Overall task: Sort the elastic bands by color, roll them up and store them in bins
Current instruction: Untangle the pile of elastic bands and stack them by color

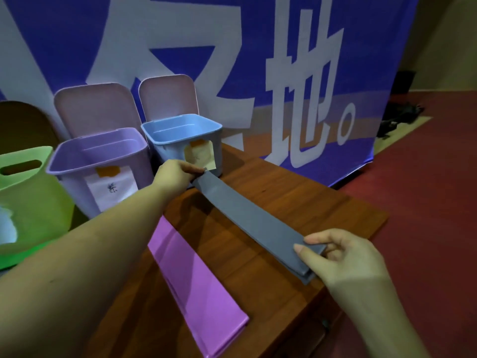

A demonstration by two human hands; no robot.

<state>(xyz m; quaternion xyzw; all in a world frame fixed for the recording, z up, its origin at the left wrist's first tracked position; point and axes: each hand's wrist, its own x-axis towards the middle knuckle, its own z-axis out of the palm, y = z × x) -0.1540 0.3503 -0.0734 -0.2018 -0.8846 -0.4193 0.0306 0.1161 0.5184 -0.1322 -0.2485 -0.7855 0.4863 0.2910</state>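
Note:
A long flat grey elastic band stretches diagonally above the wooden table. My left hand pinches its far end in front of the blue bin. Its near end, folded over once, is pinched by my right hand, thumb on top. A pink-purple band lies flat on the table under my left forearm. The purple bin stands left of the blue one, both with lids raised.
A green bin with a handle slot stands at the far left. A blue banner with large white characters hangs behind the bins. Red carpet lies right of the table, with dark objects on the floor.

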